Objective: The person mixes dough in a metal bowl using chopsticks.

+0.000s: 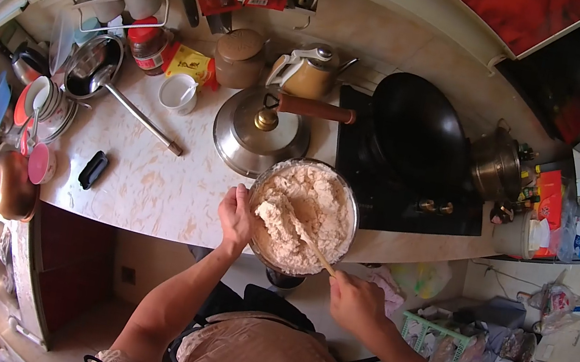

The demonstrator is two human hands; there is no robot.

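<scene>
A round metal bowl (355, 215) at the counter's front edge holds a pale, lumpy flour dough (322, 194). My left hand (236, 216) grips the left rim of this bowl, fingers closed on its side. Wooden chopsticks (320, 253) slant into the dough, and a thick clump clings around their far part. Their near end is in my closed right hand (356, 299), just past the bowl's front right rim. The tips are hidden in the dough. Directly behind the bowl stands a lidded steel pan (235, 143) with a wooden handle.
A black wok (422, 126) sits on the black stove (407, 214) to the right. Leftward on the counter are a long-handled ladle (139, 117), a white cup (179, 93), a black tray-like object (93, 169) and stacked bowls (50, 102). A kettle (308, 73) stands behind.
</scene>
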